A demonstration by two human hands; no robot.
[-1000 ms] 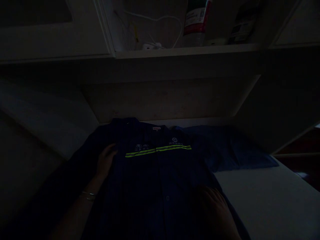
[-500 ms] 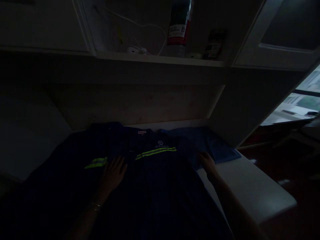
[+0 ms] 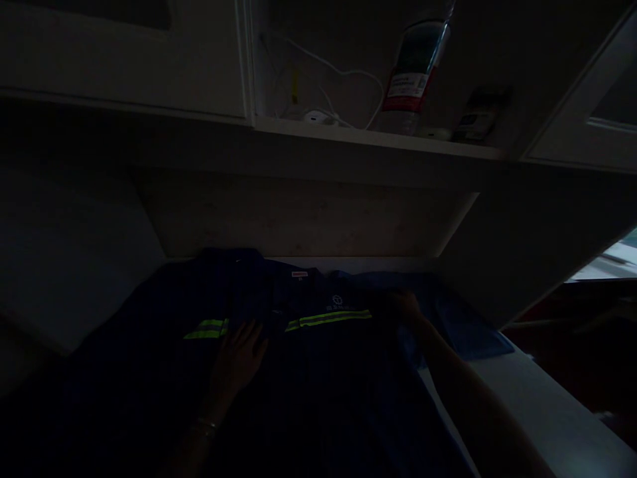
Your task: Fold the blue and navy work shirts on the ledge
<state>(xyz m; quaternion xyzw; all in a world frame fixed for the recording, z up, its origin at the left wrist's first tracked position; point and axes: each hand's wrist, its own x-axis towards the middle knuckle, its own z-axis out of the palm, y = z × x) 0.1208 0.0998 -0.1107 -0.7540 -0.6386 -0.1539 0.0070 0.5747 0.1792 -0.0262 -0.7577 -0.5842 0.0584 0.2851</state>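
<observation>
A dark navy work jacket (image 3: pixel 318 378) lies spread out, front up, with yellow-green reflective strips across the chest, a printed emblem and a small collar label. My left hand (image 3: pixel 242 353) rests open on its chest, fingers stretched beside the left strip. At the jacket's right shoulder, my right hand (image 3: pixel 409 307) has its fingers curled in on the dark cloth; the fingertips are hard to see in the gloom. A lighter blue sleeve-like piece of cloth (image 3: pixel 468 332) extends to the right beyond that hand.
The jacket lies on a white surface (image 3: pixel 537 392) inside a recess. Overhead, a shelf (image 3: pixel 378 136) holds a bottle (image 3: pixel 409 83), a white cable (image 3: pixel 343 70), a small white device (image 3: pixel 314 117) and a dark jar (image 3: pixel 475 119). Cabinet doors flank it; a window is at far right.
My view has shifted left and up. My right hand has moved from over the lighter blue cloth onto the jacket's right shoulder. My left hand stays flat on the chest.
</observation>
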